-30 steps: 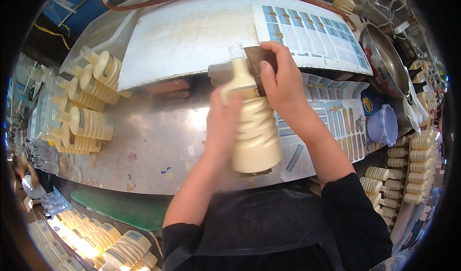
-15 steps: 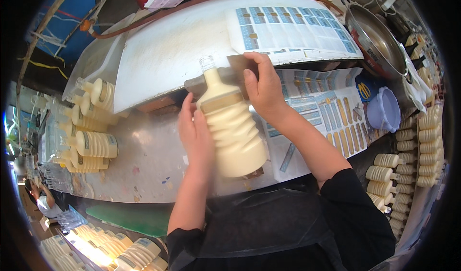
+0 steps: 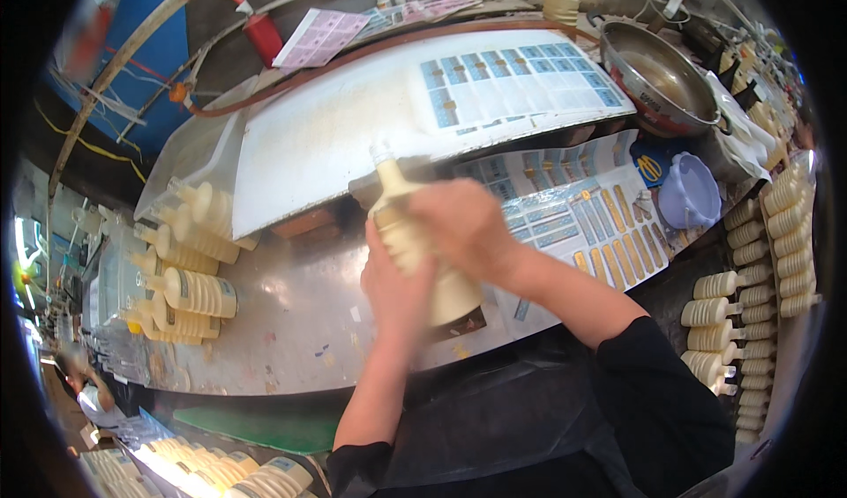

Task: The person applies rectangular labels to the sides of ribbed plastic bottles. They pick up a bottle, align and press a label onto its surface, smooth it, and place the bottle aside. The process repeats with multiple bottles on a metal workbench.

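A cream-coloured plastic bottle [image 3: 456, 302] with wavy ridged sides and a clear screw neck lies tilted in front of me, its neck pointing away. My left hand [image 3: 394, 277] is wrapped round its left side. Over the bottle's shoulder and upper body is my right hand [image 3: 465, 226], smeared by motion with its fingers curled. Whatever those fingers hold is hidden, and so is the band round the bottle's upper part. Behind the neck a dark flat piece [image 3: 363, 189] shows in part.
Sheets of blue and gold labels [image 3: 609, 233] lie to the right, others on the white board [image 3: 326, 119]. A lilac bucket [image 3: 691, 194] and a wide metal pan [image 3: 662, 70] stand beyond. More cream bottles [image 3: 198, 293] are stacked left, with rows [image 3: 710, 313] at right.
My right hand has come down from beside the neck onto the bottle's upper body. The dark flat piece at its fingers is out of sight. My left hand has closed further round the side.
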Motion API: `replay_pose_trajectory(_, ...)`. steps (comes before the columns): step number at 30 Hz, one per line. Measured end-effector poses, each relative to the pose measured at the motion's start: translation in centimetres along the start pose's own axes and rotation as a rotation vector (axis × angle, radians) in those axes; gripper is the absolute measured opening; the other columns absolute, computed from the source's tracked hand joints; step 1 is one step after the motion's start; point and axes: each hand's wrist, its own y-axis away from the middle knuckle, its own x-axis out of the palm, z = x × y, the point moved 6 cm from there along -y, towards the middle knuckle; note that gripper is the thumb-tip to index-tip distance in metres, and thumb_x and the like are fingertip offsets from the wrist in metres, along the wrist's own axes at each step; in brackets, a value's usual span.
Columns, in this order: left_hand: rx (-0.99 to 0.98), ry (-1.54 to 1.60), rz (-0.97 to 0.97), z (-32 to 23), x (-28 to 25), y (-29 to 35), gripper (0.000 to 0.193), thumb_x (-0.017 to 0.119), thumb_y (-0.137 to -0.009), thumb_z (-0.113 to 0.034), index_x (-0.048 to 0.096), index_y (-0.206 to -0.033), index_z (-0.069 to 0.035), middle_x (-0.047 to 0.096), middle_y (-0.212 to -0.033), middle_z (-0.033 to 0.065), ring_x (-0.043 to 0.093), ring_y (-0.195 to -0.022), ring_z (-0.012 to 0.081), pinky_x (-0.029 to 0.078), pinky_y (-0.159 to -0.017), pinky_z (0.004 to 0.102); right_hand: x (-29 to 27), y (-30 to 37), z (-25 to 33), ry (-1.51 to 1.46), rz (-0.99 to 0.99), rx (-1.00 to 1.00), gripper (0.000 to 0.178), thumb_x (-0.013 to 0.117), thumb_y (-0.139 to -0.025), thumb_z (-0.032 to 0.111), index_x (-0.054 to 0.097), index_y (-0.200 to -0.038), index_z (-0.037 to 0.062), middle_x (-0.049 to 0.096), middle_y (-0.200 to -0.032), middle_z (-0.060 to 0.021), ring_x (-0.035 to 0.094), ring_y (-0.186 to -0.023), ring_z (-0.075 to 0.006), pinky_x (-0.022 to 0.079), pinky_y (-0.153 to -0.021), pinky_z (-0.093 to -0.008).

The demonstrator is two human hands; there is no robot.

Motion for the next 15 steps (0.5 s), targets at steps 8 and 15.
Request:
replay_pose_trajectory(8,-0.028,-0.334,0.128,0.2,0.6,2.4,0.045,0.067,-0.094,-0.03,0.057,-0.129,-0.004,0.067,-0.12,0.0182,0.065,-0.115,0.0345,0.052,-0.094,0.047,5.1,-0.5,6.5,0.189,0.324,-0.257,0.011,0.07,-0.074,0.012,0.063,-0.082,0.0105,0.065,-0.085,-0.0071,0.068,-0.084,-0.0251,0.052,-0.071,-0.0385)
replay_pose_trajectory(15,-0.088,0.027,0.013,2.0,-0.1,3.7,0.082,0.073,-0.081,-0.022,0.039,-0.15,0.005,0.064,-0.127,0.0276,0.062,-0.119,0.0427,0.048,-0.103,0.0499,-1.2,-3.4,-2.4,-0.346,0.081,0.399,0.024,0.06,-0.092,0.01,0.072,-0.112,0.0075,0.071,-0.105,-0.0158,0.068,-0.095,-0.0378,0.055,-0.086,-0.0453)
